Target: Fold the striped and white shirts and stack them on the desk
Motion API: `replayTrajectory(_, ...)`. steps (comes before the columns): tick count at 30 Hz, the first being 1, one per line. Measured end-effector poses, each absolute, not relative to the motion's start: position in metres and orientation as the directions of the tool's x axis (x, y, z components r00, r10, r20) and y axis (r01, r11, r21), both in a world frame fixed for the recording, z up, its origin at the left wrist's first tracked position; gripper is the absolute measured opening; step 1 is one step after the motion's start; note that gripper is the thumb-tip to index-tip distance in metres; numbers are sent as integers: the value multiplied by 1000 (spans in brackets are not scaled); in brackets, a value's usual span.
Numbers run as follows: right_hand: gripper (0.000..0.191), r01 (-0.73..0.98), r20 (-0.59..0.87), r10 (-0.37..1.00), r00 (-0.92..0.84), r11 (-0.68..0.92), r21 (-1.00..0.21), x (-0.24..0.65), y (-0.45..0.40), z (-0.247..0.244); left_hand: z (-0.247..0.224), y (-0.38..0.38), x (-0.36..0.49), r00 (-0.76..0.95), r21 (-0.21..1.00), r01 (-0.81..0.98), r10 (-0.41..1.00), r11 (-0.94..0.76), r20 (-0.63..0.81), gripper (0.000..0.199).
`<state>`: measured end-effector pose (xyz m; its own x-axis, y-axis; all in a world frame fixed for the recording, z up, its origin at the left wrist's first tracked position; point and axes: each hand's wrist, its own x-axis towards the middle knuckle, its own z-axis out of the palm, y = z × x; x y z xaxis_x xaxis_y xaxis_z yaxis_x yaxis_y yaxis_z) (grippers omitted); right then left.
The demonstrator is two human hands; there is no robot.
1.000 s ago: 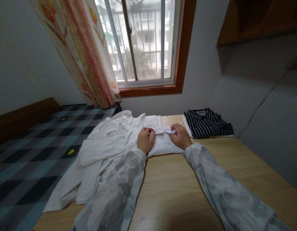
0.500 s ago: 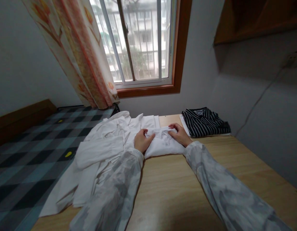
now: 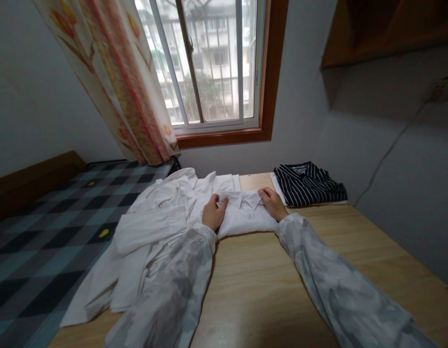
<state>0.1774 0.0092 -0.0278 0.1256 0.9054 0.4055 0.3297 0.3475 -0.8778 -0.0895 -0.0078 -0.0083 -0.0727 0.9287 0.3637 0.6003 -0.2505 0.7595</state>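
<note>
A: Where is the folded white shirt [image 3: 247, 223]?
B: On the bench [image 3: 253, 285], toward its far side, lying flat with its collar [image 3: 231, 199] at the edge away from the person. A small dark mark shows on the front, below the collar opening.

A: What is the left hand [image 3: 214, 212] doing?
B: It is at the collar's left end, thumb and fingers drawn close together, pinching the cloth there.

A: And the right hand [image 3: 274, 204]?
B: The same on the other side: its fingers are curled in, with the collar's right end between fingertips and thumb. The collar spans the gap between the two hands, its points spread apart on the shirt front.

A: What lies to the left of the shirt?
B: A loose heap of white clothes [image 3: 151, 227], creased and overlapping, reaching from the far edge of the bench to the near left. The left sleeve [image 3: 169, 285], patterned in pale grey, passes in front of part of it.

A: And to the right?
B: A black-and-white striped garment [image 3: 311, 186], folded, lying on something white, near the right hand but apart from it.

A: Beyond the heap?
B: A bed with a checked cover [image 3: 38, 232], to the left.
</note>
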Motion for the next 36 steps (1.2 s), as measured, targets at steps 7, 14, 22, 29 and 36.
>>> replayTrajectory(7, 41, 208, 437, 883, 172, 401, -892, 179, 14, -32, -9, -7, -89, -44, 791, 537, 926, -294, 375, 26)
replayTrajectory(14, 54, 100, 402, 868, 293, 390, -915, 181, 14, -31, -6, -9, -87, -26, 811, 504, 934, -297, 358, 29)
replayTrajectory(22, 47, 128, 389, 897, 211, 369, -921, 180, 15, -34, -4, -9, -91, -139, 794, 554, 913, -250, 384, 29)
replayTrajectory(29, 49, 189, 408, 851, 331, 364, -912, 183, 17, -34, -4, -8, -90, -159, 785, 581, 916, -214, 367, 33)
replayTrajectory(36, 23, 497, 460, 819, 343, 257, -829, 182, 3, -31, -5, -7, -88, -133, 780, 585, 922, -223, 364, 18)
